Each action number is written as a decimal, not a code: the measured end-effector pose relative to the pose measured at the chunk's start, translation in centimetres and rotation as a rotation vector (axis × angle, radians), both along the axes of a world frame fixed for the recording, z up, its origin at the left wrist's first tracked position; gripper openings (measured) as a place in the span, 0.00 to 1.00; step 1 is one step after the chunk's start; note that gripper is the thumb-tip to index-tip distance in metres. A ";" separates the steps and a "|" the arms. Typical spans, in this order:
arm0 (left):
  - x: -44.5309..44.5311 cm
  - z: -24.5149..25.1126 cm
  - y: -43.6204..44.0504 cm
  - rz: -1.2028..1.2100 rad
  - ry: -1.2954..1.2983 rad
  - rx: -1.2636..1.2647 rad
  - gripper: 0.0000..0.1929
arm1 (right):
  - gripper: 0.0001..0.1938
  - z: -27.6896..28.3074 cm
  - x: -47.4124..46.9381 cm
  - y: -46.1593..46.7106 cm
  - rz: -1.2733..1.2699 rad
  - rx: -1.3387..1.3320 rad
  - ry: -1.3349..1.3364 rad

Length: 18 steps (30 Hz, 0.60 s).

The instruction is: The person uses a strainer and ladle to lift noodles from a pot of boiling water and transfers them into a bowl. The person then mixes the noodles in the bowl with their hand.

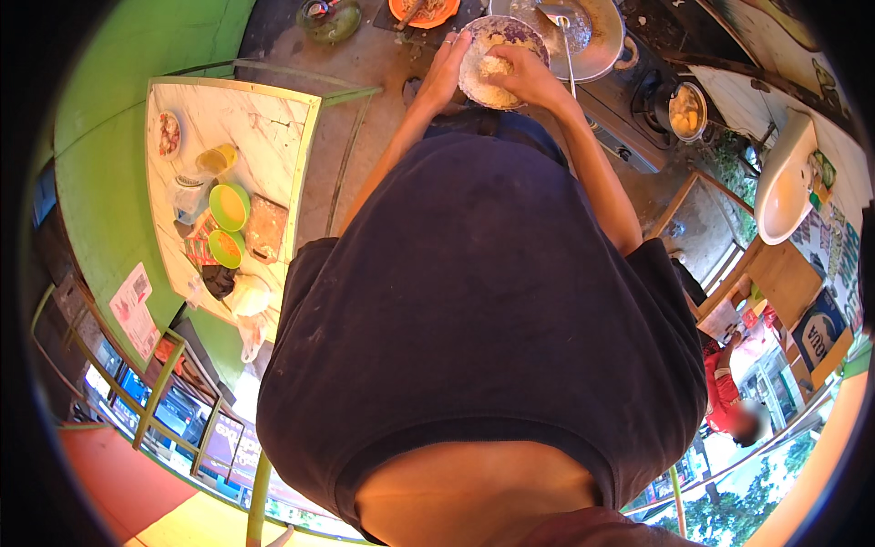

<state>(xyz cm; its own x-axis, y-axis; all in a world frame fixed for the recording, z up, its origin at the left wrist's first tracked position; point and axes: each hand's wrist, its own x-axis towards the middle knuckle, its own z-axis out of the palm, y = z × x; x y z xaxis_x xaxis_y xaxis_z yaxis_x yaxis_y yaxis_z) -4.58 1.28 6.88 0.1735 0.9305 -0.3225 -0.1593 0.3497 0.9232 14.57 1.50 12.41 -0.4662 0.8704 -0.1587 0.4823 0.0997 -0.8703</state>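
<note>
A round bowl holding pale flour-like crumbs is in front of my body at the top of the view. My left hand grips its left rim, a ring on one finger. Inside the bowl, my right hand has its thumb and fingers around a crumb-covered clump. Just beyond, on the right, a wide metal wok contains liquid, and a long-handled metal turner rests in it. An orange bowl of shredded food with a utensil stands at the upper left.
A pot of yellowish pieces sits on a stove at right, near a white washbasin. On the left, a marble-patterned table carries green bowls, a yellow jug and a tray. A person in red is at far right.
</note>
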 end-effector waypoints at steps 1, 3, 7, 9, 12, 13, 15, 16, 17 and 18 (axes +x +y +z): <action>-0.1 -0.2 0.0 -0.010 -0.034 -0.013 0.32 | 0.19 0.3 0.1 0.2 -0.046 0.036 0.034; 0.1 2.9 -0.1 -0.025 -0.068 0.002 0.33 | 0.20 1.1 0.3 0.9 -0.029 0.036 0.009; 0.1 3.8 0.0 -0.038 0.027 0.040 0.45 | 0.20 0.5 0.8 1.5 -0.048 0.182 0.009; -0.1 1.2 0.1 -0.006 0.054 0.029 0.44 | 0.19 1.0 0.6 1.7 -0.045 0.191 -0.001; 0.0 1.7 0.0 -0.014 0.053 0.019 0.45 | 0.18 1.8 0.6 1.8 -0.046 0.137 -0.011; 0.1 2.7 -0.1 -0.025 0.046 0.017 0.45 | 0.18 2.2 0.6 1.8 -0.048 0.102 -0.007; 0.1 3.1 -0.2 -0.005 0.035 -0.019 0.40 | 0.18 2.4 0.5 1.7 -0.037 0.088 -0.002; 0.1 3.3 -0.3 0.005 0.030 -0.037 0.37 | 0.18 2.3 0.5 1.7 -0.026 0.108 -0.002; 0.0 3.6 -0.3 -0.010 0.024 -0.024 0.41 | 0.18 2.3 0.4 1.7 -0.015 0.131 0.001; 0.0 3.9 -0.4 -0.026 0.018 -0.011 0.44 | 0.19 2.4 0.4 1.6 0.014 0.180 -0.025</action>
